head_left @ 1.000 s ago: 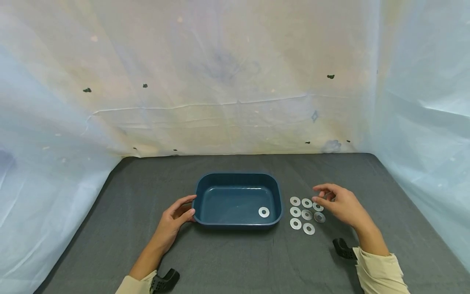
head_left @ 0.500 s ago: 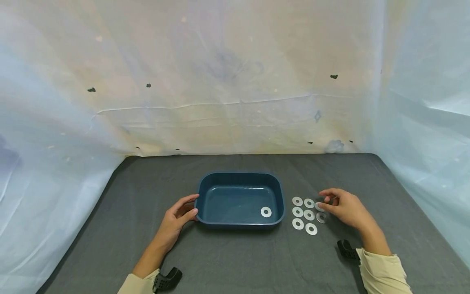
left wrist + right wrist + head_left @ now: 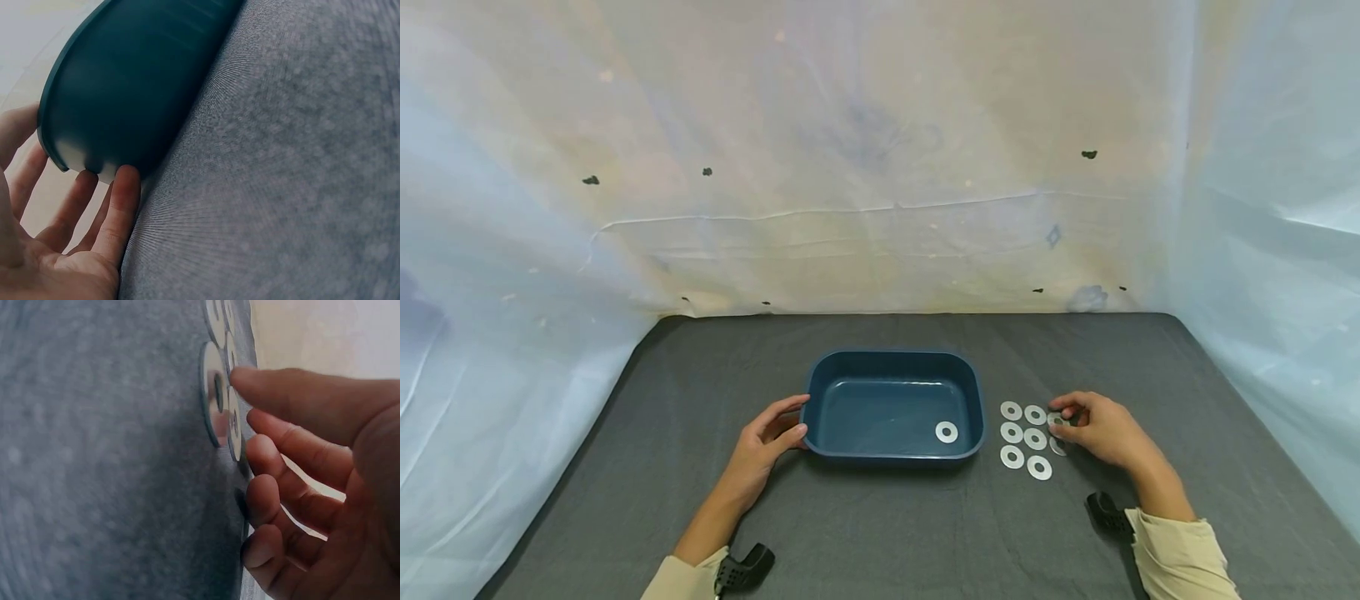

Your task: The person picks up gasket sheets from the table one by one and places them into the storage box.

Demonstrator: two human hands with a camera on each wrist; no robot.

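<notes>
A blue rectangular tray stands mid-table with one flat metal washer inside, near its right end. My left hand rests fingertips and thumb against the tray's left end; the left wrist view shows fingertips touching the outer wall. Right of the tray, several washers lie in rows on the cloth. My right hand is at the far-right corner of this group. Its thumb and index finger pinch the edges of the corner washer, which is low at the cloth. Another washer lies just in front, partly hidden from above.
Dark grey cloth covers the table. Pale plastic sheeting closes off the back and both sides. Black wrist mounts sit at both cuffs, close above the table.
My right hand has come down onto the corner washer, thumb and index finger settling at its edges. My left hand stays at the tray. The head view has shifted slightly.
</notes>
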